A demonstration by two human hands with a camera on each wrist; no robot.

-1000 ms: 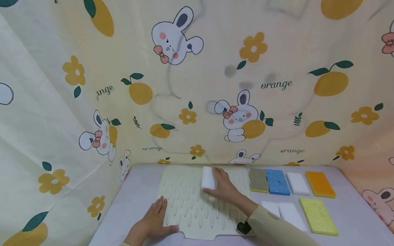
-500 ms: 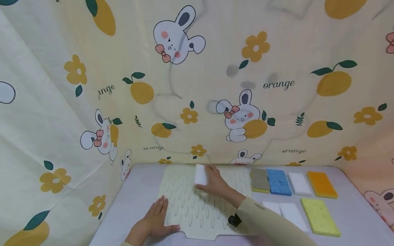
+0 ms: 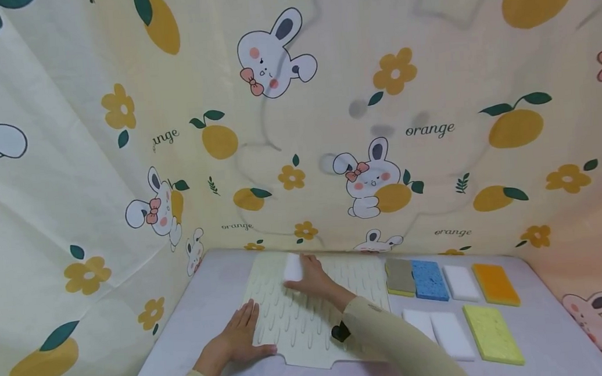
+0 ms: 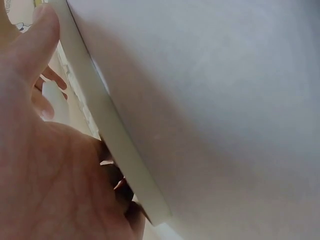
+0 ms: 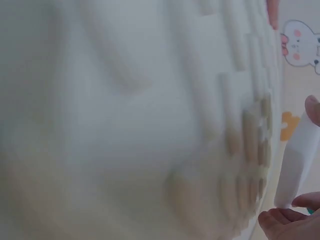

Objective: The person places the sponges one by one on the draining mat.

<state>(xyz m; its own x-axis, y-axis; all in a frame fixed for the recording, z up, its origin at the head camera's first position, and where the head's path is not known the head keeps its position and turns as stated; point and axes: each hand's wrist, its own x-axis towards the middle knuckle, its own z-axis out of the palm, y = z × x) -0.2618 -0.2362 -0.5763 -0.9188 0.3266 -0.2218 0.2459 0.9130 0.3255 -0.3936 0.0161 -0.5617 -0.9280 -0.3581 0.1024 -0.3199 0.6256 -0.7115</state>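
A pale cream board (image 3: 301,342) with rows of long raised ridges lies on the table, its notched edge toward me. My right hand (image 3: 315,277) grips a white sponge block (image 3: 293,269) between thumb and fingers, over the far left part of the board. In the right wrist view the sponge (image 5: 296,162) stands on edge in the fingers, beyond the ridges. My left hand (image 3: 238,337) rests at the board's near left side, fingers extended onto its edge and thumb stretched along the front. The left wrist view shows that palm (image 4: 65,175) beside the board's thick rim (image 4: 117,130).
Right of the board lie a grey-and-yellow sponge (image 3: 400,277), a blue sponge (image 3: 430,280), a white block (image 3: 461,283) and an orange sponge (image 3: 496,284). Nearer are two white blocks (image 3: 453,336) and a yellow-green sponge (image 3: 493,335). A patterned curtain (image 3: 307,123) encloses the table.
My right hand has slid leftward across the board with the white sponge. The left hand stays in place at the board's edge.
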